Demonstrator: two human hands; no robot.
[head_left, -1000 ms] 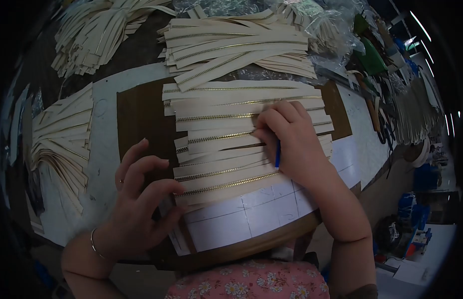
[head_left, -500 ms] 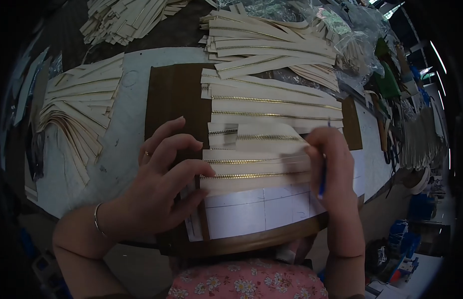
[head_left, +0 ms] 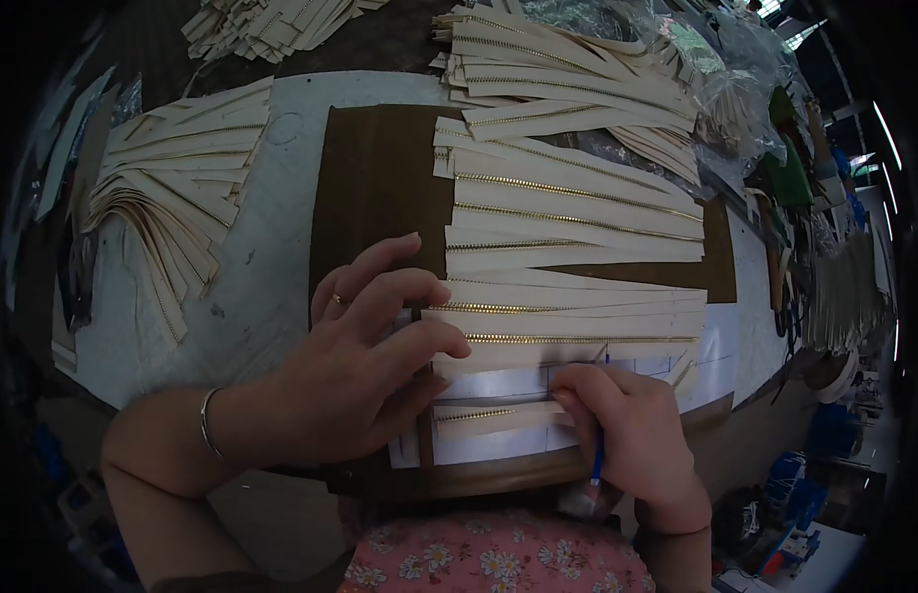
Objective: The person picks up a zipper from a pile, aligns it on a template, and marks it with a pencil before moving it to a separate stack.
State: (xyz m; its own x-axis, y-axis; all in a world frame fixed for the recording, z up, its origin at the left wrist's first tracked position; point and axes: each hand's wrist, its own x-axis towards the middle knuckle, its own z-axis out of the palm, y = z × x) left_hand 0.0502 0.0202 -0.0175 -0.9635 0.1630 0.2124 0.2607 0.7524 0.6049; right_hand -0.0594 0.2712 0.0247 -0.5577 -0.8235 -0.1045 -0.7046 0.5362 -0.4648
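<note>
Under right hand [head_left: 632, 430], zipper [head_left: 503, 418] (on lined paper [head_left: 499, 383]).

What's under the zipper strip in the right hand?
White paper shows along both long edges of the zipper strip pinched by the right hand. Whatever lies directly beneath the strip is covered, so I can't tell what else is there.

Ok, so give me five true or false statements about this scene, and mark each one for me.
1. The right hand holds a slim blue tool. True.
2. The left hand is bare of rings. False: it wears a ring.
3. The right hand touches a zipper strip lying over white paper. True.
4. The right wrist has a bracelet. False: the bracelet is on the left wrist.
5. The board beneath the paper is brown. True.
</note>
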